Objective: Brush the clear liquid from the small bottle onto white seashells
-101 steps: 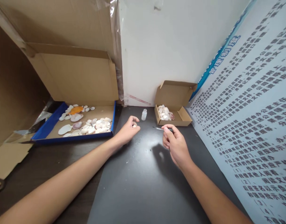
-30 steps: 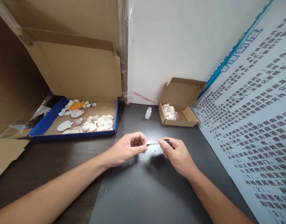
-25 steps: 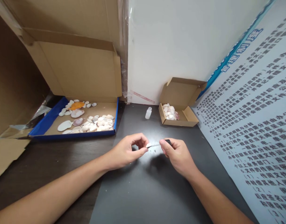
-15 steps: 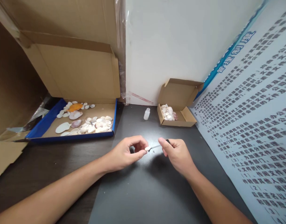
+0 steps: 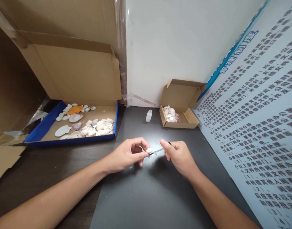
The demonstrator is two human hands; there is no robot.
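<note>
Above the dark tabletop, my left hand [image 5: 130, 155] is closed, pinching a small white shell [image 5: 149, 150] between thumb and fingertips. My right hand [image 5: 180, 156] is closed round the dark handle of a slim metal tool [image 5: 157, 150], which looks like a small knife; most of the handle is hidden by the fingers. The tool's thin, pale shaft points left, and its dark tip reaches the lower edge of the shell. A small clear bottle with whitish contents [image 5: 149, 116] stands upright beyond my hands.
At the left, an open blue-rimmed cardboard box [image 5: 72, 142] holds many white shells and an orange one [image 5: 75, 110]. Back right, a smaller open cardboard box [image 5: 180, 124] contains more shells. A white panel [image 5: 146, 57] and a printed board [image 5: 255, 127] stand behind and to the right.
The shell has turned in my left fingers and now sits more upright, above the tool's tip. My right hand has hardly moved. The whole view has shifted slightly.
</note>
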